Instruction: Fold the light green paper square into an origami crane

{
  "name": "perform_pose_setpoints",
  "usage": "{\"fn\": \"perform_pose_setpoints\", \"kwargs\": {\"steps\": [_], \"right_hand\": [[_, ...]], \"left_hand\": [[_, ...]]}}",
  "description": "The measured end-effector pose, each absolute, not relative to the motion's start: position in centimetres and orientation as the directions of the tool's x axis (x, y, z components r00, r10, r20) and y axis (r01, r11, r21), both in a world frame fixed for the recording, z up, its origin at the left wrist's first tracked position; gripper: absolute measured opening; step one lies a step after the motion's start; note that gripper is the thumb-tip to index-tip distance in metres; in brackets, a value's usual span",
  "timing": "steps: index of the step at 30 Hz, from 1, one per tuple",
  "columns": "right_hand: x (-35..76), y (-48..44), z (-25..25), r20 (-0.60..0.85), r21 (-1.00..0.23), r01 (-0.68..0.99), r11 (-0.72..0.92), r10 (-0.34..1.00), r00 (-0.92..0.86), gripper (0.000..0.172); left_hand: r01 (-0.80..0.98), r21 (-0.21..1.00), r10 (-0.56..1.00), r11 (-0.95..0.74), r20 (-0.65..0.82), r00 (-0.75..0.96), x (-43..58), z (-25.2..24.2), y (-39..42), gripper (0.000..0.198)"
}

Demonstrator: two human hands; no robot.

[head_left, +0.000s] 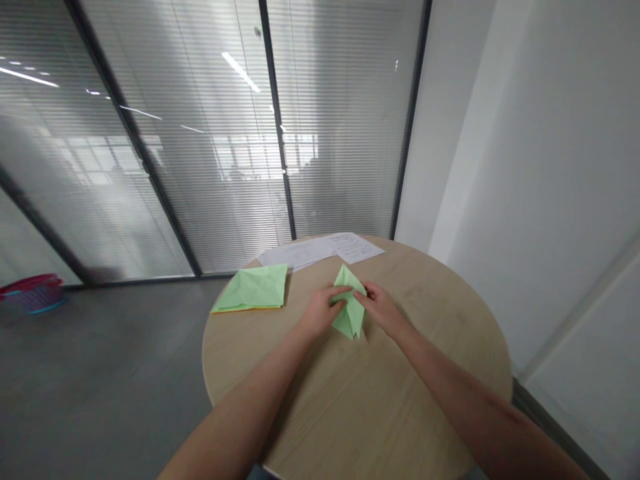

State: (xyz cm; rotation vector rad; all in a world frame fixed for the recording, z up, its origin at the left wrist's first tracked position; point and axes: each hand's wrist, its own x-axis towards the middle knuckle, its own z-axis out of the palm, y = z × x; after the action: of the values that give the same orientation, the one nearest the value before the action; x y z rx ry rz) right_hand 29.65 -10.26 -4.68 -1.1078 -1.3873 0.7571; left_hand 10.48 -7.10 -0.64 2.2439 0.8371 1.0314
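Note:
A folded sheet of light green paper, roughly diamond-shaped with a split lower tip, is held up over the round wooden table. On its left side my left hand grips it, the index finger lying across the front and the thumb below. My right hand pinches the right edge, thumb on the front and the other fingers curled behind, partly hidden. Creased green sheets lie to the left of my hands, with a thin yellow-orange edge showing beneath them.
Printed white papers lie at the far edge of the round table. Behind it stands a glass partition with blinds. A white wall rises close on the right. A red and blue basket sits on the floor at far left.

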Motion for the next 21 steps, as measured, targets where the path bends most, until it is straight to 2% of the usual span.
{"fn": "perform_pose_setpoints", "kwargs": {"steps": [5, 8, 11, 14, 15, 19, 21], "right_hand": [[29.6, -10.2, -4.8, 0.389, -0.886, 0.313, 0.343, 0.916, 0.097, 0.025], [29.6, -10.2, -4.8, 0.407, -0.860, 0.376, 0.344, 0.907, 0.103, 0.026], [29.6, -10.2, -4.8, 0.405, -0.845, 0.416, 0.336, 0.910, 0.087, 0.028], [29.6, -10.3, -4.8, 0.410, -0.825, 0.456, 0.334, 0.909, 0.074, 0.020], [29.6, -10.4, -4.7, 0.423, -0.810, 0.480, 0.339, 0.903, 0.076, 0.018], [29.2, -10.9, -4.2, 0.517, -0.690, 0.612, 0.387, 0.855, 0.042, 0.012], [29.0, -11.2, -3.9, 0.538, -0.626, 0.669, 0.401, 0.843, -0.001, 0.014]], "left_hand": [[0.328, 0.633, 0.692, -0.702, 0.497, 0.523, 10.9, -0.5, -7.8, 0.030], [0.371, 0.656, 0.749, -0.657, 0.510, 0.424, 11.0, -0.7, -7.8, 0.028], [0.335, 0.722, 0.792, -0.606, 0.507, 0.340, 11.0, -0.7, -7.8, 0.046], [0.297, 0.757, 0.800, -0.581, 0.467, 0.376, 10.7, -0.4, -7.7, 0.059], [0.303, 0.753, 0.796, -0.584, 0.460, 0.393, 10.6, -0.3, -7.7, 0.054], [0.349, 0.718, 0.784, -0.602, 0.450, 0.428, 10.6, -0.1, -7.5, 0.016], [0.371, 0.714, 0.793, -0.594, 0.441, 0.421, 10.7, -0.2, -7.4, 0.019]]}}
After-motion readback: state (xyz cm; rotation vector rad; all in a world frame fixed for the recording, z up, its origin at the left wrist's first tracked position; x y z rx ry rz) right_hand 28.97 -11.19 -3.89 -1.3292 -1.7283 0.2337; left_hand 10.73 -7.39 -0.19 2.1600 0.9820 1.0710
